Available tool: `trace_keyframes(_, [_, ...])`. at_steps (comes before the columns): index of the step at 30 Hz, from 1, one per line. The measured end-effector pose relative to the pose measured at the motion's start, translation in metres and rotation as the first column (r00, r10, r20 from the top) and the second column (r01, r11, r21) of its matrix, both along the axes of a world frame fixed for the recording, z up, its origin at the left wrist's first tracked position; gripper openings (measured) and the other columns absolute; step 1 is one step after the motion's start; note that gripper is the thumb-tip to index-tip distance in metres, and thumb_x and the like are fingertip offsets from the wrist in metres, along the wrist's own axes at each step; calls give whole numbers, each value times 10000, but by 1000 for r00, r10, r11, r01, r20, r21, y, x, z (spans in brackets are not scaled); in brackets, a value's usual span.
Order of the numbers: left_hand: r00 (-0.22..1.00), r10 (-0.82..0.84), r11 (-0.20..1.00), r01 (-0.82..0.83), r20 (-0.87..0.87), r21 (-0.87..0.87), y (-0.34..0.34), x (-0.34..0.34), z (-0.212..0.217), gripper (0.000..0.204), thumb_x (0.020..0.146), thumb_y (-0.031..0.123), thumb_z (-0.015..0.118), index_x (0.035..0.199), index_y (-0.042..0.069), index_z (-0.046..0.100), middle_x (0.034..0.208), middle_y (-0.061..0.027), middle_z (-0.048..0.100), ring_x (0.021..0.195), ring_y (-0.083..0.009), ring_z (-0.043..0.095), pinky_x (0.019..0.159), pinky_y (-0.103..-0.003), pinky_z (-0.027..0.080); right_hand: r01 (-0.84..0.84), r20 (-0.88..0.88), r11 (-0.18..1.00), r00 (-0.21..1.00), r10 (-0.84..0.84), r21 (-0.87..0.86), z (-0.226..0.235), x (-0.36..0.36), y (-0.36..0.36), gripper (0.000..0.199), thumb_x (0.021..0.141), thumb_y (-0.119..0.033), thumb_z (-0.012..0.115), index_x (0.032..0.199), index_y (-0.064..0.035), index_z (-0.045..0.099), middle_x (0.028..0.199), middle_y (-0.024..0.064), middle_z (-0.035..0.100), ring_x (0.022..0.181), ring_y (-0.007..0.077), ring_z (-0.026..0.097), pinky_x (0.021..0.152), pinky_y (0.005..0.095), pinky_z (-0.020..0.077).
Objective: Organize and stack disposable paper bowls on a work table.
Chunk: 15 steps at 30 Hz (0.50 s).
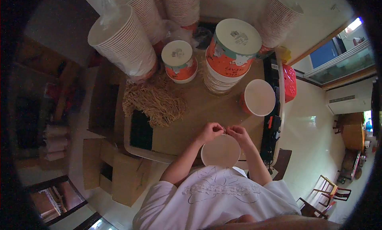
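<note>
A white-lined paper bucket [221,152] stands close against my body at the table's near edge, its mouth facing up. At its far rim my left hand [212,132] and my right hand [238,134] meet, fingertips nearly touching. Both hands are closed in a pinch. What lies between the fingertips is too small to make out. Beyond them to the left lies a loose heap of tan paper cords [157,100]. Another open paper bucket [260,98], orange outside, stands to the right.
Upside-down orange and green buckets form a tall stack [234,51] and a short stack [178,63]. Plastic-wrapped bucket stacks [121,43] rise at the back left, another [280,21] at the back right. A black power strip [272,122] runs along the table's right edge. Cardboard boxes [127,176] sit left.
</note>
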<state>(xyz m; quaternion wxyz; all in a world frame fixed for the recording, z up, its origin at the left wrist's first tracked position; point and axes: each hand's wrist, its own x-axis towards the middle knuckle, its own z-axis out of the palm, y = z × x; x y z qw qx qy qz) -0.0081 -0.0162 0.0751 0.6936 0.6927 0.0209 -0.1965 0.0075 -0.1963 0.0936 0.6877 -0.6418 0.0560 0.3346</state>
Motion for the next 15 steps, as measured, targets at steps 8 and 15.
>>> trace_keyframes(8, [1000,16,999,-17,25,43,-1,0,4,87,718,94,616,758,21,587,729,-33,598,673,-92,553,638,-241,457,-58,-9,998,998,58,19,-6,2,0,111,784,-142,570,800,-33,560,719,-18,539,639,55,488,554,192,395])
trace_keyframes(15, [990,11,995,-25,141,99,-2,-3,11,79,717,90,617,767,36,588,720,-24,589,681,-96,552,637,-241,456,-16,79,999,997,20,-43,-11,0,4,75,772,-100,564,764,-29,541,699,-23,532,632,47,474,546,182,376])
